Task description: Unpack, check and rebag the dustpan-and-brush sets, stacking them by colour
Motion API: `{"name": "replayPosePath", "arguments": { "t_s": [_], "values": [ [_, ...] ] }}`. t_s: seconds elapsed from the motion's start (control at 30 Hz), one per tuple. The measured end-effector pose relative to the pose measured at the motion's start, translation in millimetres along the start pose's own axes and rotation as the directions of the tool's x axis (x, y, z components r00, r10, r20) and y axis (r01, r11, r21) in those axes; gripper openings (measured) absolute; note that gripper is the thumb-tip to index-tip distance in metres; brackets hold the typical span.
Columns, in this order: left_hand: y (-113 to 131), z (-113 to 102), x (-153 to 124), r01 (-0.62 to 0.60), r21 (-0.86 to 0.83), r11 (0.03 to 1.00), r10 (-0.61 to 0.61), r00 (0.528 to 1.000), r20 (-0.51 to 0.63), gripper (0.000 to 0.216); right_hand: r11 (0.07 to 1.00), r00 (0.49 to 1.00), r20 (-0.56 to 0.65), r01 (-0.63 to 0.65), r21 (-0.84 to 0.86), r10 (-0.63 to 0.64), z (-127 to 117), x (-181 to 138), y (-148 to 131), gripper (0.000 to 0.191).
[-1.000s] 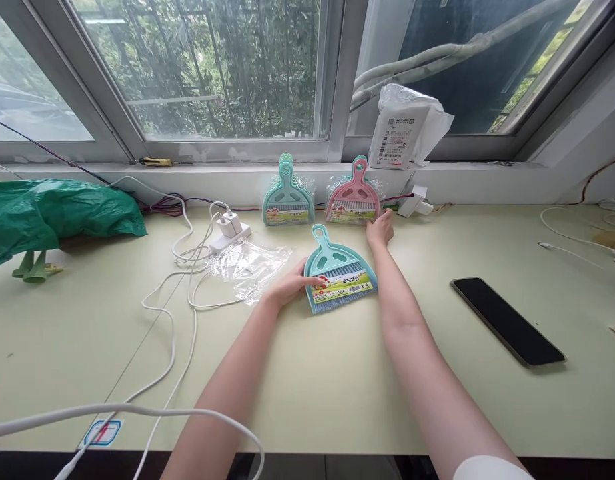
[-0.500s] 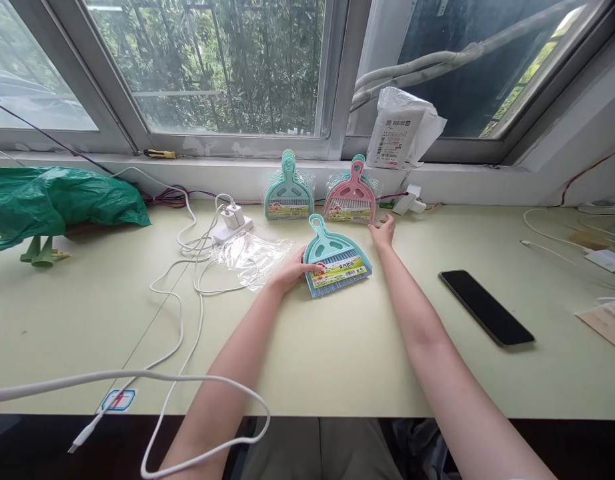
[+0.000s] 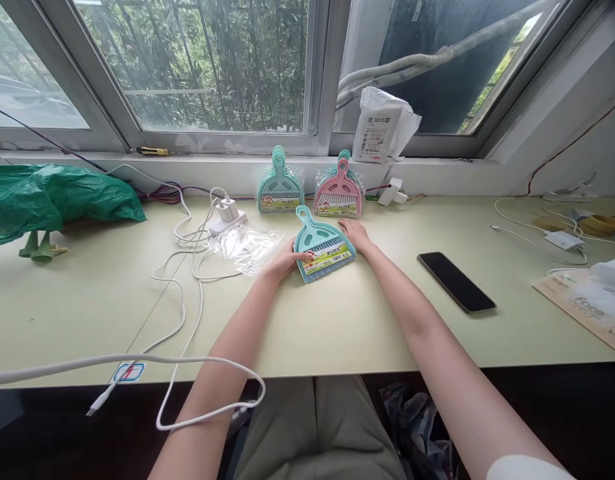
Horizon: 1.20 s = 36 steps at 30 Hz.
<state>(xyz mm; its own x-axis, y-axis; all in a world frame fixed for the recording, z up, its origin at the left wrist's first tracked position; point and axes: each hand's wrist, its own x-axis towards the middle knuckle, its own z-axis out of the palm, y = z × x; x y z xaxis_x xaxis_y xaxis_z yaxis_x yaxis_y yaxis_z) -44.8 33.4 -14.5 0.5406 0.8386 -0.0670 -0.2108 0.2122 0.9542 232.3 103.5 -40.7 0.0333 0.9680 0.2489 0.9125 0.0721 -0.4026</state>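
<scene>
My left hand (image 3: 282, 261) grips the left edge of a teal dustpan (image 3: 317, 233), thumb over its front. A small brush (image 3: 321, 272) with blue bristles sits against the pan, behind a printed label (image 3: 330, 257). The set leans with its handle up. My right hand (image 3: 356, 233) lies just behind the pan's right edge, fingers stretched out and partly hidden; whether they touch the pan I cannot tell. Close behind stand wrapped stacks of dustpan sets, one with a teal front (image 3: 280, 183) and one with a pink front (image 3: 341, 187).
Crumpled clear plastic (image 3: 247, 248) lies left of my left hand, near a power strip (image 3: 227, 222) and loose white cables (image 3: 200, 307). A phone (image 3: 456, 283) rests at right, with a tissue pack (image 3: 587, 300) beyond. A green bag (image 3: 62, 197) is at far left.
My right hand has moved left from beside the pink stack to behind the teal dustpan's right edge. My left hand keeps its grip. The camera view has shifted.
</scene>
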Motion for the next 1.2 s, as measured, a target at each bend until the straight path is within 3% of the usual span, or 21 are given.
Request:
{"name": "replayPosePath", "arguments": {
  "t_s": [0.1,0.23,0.4,0.67,0.9,1.07,1.2],
  "values": [
    [0.0,0.9,0.0,0.003,0.012,1.000,-0.003,1.000,-0.023,0.072,0.994,0.996,0.079,-0.034,-0.105,0.042,1.2,14.2,-2.5,0.052],
    [0.7,1.3,1.3,-0.003,0.018,1.000,0.003,1.000,-0.030,0.068,0.992,0.990,0.117,-0.064,-0.111,0.077,2.8,30.4,5.3,0.056],
    [1.2,0.2,4.2,-0.006,0.011,1.000,0.006,1.000,-0.014,0.061,0.994,0.994,0.099,-0.034,-0.104,0.045,4.9,46.9,21.2,0.055],
    [4.3,-1.0,8.5,0.034,-0.001,0.999,-0.034,0.999,0.000,0.068,0.996,0.998,0.035,-0.041,-0.080,0.044,10.4,65.9,34.1,0.051],
    [4.6,-0.6,8.0,0.040,0.005,0.999,-0.040,0.999,-0.004,0.065,0.999,0.995,-0.096,0.007,-0.045,-0.012,4.8,58.0,27.1,0.040],
    [7.7,2.1,4.4,0.021,0.003,1.000,-0.021,1.000,0.003,0.062,1.000,0.969,-0.247,-0.023,0.000,0.022,-1.7,45.3,18.5,0.036],
    [9.8,3.7,2.7,0.026,-0.013,1.000,-0.026,1.000,-0.010,0.063,0.974,0.943,-0.315,-0.032,0.223,0.103,-3.0,38.4,16.8,0.030]
  ]
}}
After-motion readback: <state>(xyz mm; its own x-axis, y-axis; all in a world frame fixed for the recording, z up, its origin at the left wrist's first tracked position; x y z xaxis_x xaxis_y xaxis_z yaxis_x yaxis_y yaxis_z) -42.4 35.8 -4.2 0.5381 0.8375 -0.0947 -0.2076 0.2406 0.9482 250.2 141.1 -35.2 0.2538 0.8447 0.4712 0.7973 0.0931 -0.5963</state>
